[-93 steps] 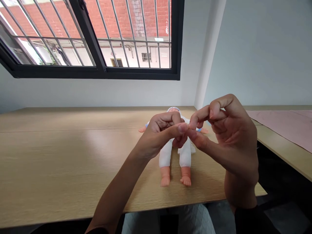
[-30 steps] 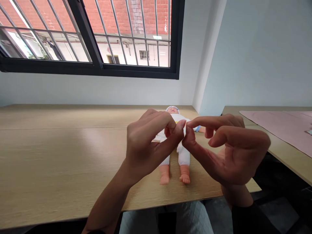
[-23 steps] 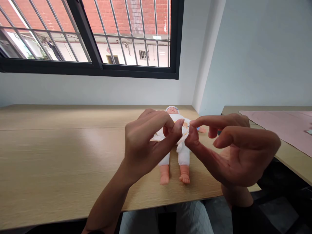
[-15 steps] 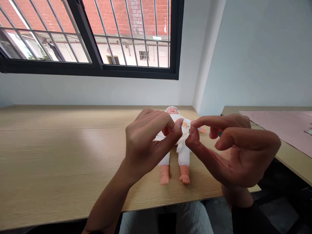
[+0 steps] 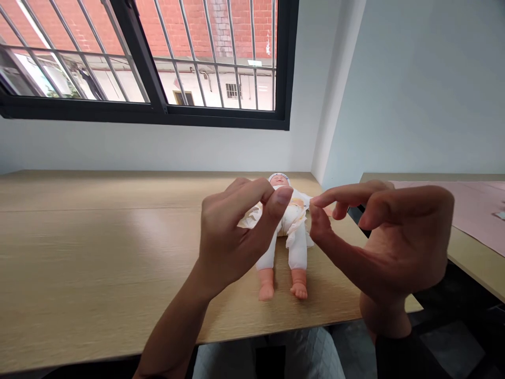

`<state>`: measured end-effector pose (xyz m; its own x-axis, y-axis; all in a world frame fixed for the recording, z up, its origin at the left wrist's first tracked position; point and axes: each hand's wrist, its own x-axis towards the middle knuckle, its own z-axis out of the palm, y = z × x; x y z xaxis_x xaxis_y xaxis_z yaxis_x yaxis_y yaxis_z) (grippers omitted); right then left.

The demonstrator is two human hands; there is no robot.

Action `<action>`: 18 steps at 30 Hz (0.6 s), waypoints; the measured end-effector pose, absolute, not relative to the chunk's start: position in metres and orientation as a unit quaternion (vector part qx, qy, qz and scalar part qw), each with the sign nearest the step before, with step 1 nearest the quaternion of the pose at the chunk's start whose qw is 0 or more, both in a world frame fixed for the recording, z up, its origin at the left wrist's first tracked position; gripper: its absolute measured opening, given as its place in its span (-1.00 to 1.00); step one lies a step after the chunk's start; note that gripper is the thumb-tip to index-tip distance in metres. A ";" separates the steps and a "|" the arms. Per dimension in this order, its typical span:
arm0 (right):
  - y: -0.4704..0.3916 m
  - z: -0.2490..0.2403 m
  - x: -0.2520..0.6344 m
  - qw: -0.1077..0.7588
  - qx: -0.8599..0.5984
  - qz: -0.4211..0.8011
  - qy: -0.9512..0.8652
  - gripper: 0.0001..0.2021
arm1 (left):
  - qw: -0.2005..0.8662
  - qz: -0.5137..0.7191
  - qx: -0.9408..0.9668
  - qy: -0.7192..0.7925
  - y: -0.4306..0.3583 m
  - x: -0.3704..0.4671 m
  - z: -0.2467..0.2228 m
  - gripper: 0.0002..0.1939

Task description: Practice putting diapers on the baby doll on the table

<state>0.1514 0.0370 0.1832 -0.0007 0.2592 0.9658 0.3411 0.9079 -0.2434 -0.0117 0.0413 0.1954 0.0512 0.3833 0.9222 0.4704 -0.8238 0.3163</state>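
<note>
A baby doll (image 5: pixel 298 255) in white clothing and a white cap lies on its back on the wooden table, its bare feet toward me. My left hand (image 5: pixel 244 226) is raised in front of the doll's left side in view, thumb and index finger pinched together. To the right, my right hand (image 5: pixel 390 237) is also raised, its thumb and index fingertips meeting. Anything between either hand's fingertips is too small or hidden to make out. The hands are apart, and the doll's middle shows between them, with loose, crumpled white fabric around its waist.
The wooden table (image 5: pixel 98 263) meets the wall below a barred window (image 5: pixel 213 58). At the right stands a second table (image 5: pixel 477 263) with a pink cloth (image 5: pixel 469 210) on it. A gap separates the tables near my right wrist.
My hands have moved slightly apart, the left one a little leftward and the right one turned and shifted slightly right. More of the doll's middle now shows.
</note>
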 end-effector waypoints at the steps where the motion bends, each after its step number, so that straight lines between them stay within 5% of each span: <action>1: 0.037 0.183 0.150 0.678 -0.215 -0.014 -0.703 -0.70 | -0.008 -0.617 -0.732 -0.289 0.041 -0.013 0.196 -0.62; 7: 0.035 0.186 0.146 0.709 -0.132 0.080 -0.688 -0.65 | -0.238 -0.532 -0.767 -0.269 0.037 -0.020 0.201 -0.55; 18: 0.037 0.188 0.147 0.706 -0.114 0.089 -0.693 -0.62 | -0.362 -0.474 -0.762 -0.252 0.035 -0.012 0.203 -0.49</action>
